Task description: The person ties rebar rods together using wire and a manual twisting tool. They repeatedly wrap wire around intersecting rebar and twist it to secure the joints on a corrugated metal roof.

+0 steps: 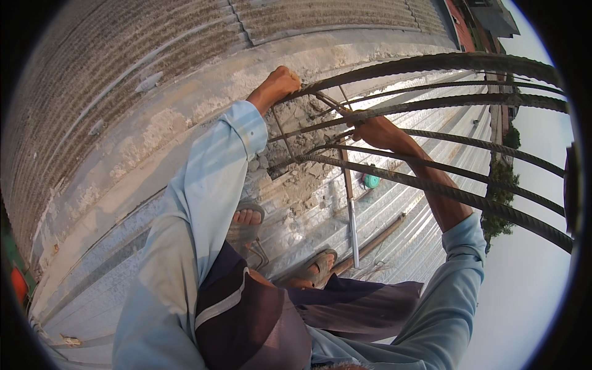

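Observation:
Several ribbed steel reinforcing bars (430, 184) rise from broken concrete (296, 115) and arch to the right. My left hand (282, 83) is closed at the lower end of the thickest bar (393, 69); whether it grips that bar or a thinner piece behind it cannot be told. My right hand (372, 131) reaches in among the bars, its fingers curled around a thin steel piece near a bent steel stirrup (329, 101). Its fingertips are partly hidden by a bar. A thin tie rod (283, 134) crosses the bars beneath my left hand.
A hammer-like tool or bar with a metallic tube (354, 231) lies on the corrugated metal roofing (439, 148). Near it are a green round object (371, 181) and a rusty pipe (379, 239). My sandalled feet (319, 268) stand beside the rubble. A corrugated wall (138, 55) runs along the left.

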A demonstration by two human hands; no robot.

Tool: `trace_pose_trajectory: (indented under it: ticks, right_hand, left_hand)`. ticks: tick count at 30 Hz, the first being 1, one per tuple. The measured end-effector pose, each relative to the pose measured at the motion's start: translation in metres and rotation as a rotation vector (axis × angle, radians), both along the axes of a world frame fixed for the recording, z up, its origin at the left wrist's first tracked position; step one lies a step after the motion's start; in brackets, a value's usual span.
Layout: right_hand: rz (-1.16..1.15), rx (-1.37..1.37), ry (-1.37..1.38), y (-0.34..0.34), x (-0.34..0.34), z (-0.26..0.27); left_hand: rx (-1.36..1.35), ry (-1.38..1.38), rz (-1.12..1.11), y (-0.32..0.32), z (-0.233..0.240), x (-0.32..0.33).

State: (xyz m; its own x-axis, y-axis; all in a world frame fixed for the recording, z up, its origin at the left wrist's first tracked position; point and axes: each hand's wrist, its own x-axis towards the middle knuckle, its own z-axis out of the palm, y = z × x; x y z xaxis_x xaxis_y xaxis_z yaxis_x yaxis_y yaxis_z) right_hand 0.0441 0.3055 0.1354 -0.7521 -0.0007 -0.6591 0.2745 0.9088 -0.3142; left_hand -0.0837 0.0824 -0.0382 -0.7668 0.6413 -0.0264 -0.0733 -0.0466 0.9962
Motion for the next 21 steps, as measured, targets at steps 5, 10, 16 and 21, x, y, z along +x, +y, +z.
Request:
trace_pose_trajectory:
  ticks: [5, 10, 16, 21]
  right_hand:
    - [0.564, 0.202, -0.045, 0.023, -0.015, 0.002]
    - [0.142, 0.035, -0.303, 0.024, -0.029, 0.001]
    - [0.755, -0.196, 0.125, 0.006, -0.012, -0.005]
    - [-0.081, -0.342, -0.129, -0.015, 0.005, -0.014]
  left_hand:
    - [-0.003, -0.029, -0.013, 0.005, 0.006, 0.002]
    - [0.037, 0.102, -0.038, 0.003, 0.003, 0.002]
    - [0.021, 0.059, -0.090, -0.001, -0.015, -0.006]
    - [0.105, 0.142, -0.082, -0.008, -0.003, -0.002]
